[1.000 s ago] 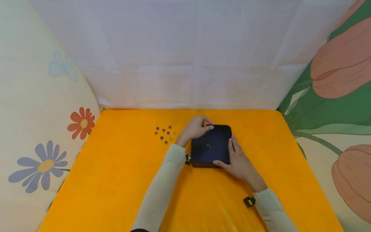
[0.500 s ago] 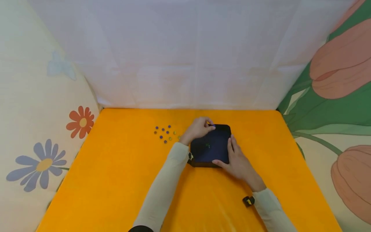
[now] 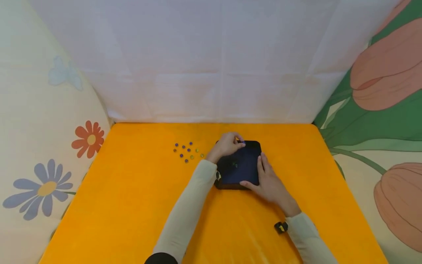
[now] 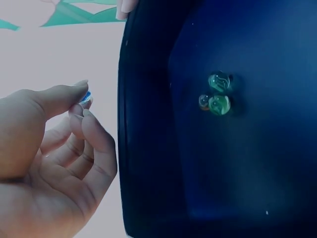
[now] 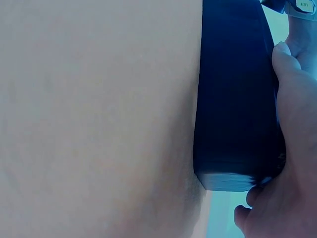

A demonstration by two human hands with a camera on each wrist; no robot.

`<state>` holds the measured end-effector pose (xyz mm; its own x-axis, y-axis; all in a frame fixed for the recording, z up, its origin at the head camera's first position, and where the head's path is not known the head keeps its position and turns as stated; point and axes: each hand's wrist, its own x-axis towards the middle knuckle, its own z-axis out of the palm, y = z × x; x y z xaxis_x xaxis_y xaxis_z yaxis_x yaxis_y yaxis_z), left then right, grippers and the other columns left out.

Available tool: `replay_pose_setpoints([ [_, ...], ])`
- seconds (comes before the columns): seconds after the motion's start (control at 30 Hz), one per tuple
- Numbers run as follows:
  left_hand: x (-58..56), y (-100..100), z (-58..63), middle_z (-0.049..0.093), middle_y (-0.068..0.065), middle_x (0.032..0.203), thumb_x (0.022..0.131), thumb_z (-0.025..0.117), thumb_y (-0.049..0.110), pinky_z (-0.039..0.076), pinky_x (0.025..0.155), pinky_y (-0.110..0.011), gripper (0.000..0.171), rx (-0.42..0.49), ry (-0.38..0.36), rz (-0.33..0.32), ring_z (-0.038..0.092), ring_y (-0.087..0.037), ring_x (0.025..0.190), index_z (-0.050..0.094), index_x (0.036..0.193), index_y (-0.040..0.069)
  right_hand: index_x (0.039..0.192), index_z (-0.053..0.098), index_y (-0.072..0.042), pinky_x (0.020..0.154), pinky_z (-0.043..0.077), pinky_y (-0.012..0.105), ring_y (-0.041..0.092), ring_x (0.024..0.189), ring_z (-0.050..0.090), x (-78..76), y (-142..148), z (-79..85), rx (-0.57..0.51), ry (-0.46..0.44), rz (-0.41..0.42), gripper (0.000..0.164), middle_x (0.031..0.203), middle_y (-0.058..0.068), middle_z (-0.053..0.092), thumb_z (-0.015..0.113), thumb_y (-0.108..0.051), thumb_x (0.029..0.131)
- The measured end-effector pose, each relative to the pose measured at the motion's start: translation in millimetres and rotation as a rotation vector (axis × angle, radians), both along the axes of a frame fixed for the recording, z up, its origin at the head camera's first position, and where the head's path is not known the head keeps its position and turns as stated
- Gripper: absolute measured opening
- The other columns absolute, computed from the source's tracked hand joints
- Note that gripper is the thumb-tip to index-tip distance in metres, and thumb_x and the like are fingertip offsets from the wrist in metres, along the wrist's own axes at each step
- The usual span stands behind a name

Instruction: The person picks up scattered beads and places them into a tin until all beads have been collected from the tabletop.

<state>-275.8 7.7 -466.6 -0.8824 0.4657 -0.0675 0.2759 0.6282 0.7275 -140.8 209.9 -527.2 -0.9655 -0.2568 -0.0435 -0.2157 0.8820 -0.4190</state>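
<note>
With the dark tray point(image 3: 245, 167) as the dial and twelve at its far edge in the head view, the left hand point(image 3: 227, 144) is at eleven o'clock. Its thumb and fingertips close on a small blue marble point(image 4: 86, 96), the remaining fingers curled; the left wrist view shows the marble just outside the rim. The right hand point(image 3: 269, 183) is at four o'clock, its thumb spread well away from its fingers: the thumb rests over the near rim, and the fairly straight fingers touch the tray's side. Near the dial's centre, two green marbles point(image 4: 219, 105) and a brownish marble point(image 4: 204, 102) cluster on the tray's floor. Between nine and ten o'clock, loose blue, yellow and brown marbles point(image 3: 189, 150) lie scattered on the orange table point(image 3: 141, 190).
</note>
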Motion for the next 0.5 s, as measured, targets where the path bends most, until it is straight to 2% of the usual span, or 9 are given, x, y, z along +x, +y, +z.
replay_pose_setpoints([
  [0.23,-2.8,6.0,-6.0,0.070,-0.011,0.092,0.104,0.068,0.026,0.050,0.062,-0.024,0.026,0.002,-0.018,-0.009,0.059,-0.017,0.067,0.073,0.122,0.007,0.167,0.002,0.001,0.119,0.042,0.059,0.046,0.162,0.016,1.1,-0.8,-2.2,-0.003,-0.003,0.009,0.126,0.177,0.020,-0.012,0.057,-0.081,0.090],
  [0.5,-3.7,10.8,-8.8,0.073,-0.009,0.103,0.104,0.068,0.026,0.055,0.072,-0.027,0.025,-0.029,-0.014,-0.018,0.066,-0.018,0.083,0.073,0.123,0.009,0.167,0.002,0.001,0.118,0.042,0.060,0.047,0.161,0.017,1.3,-0.4,-1.0,-0.014,0.002,0.004,0.125,0.177,0.019,-0.011,0.059,-0.080,0.091],
])
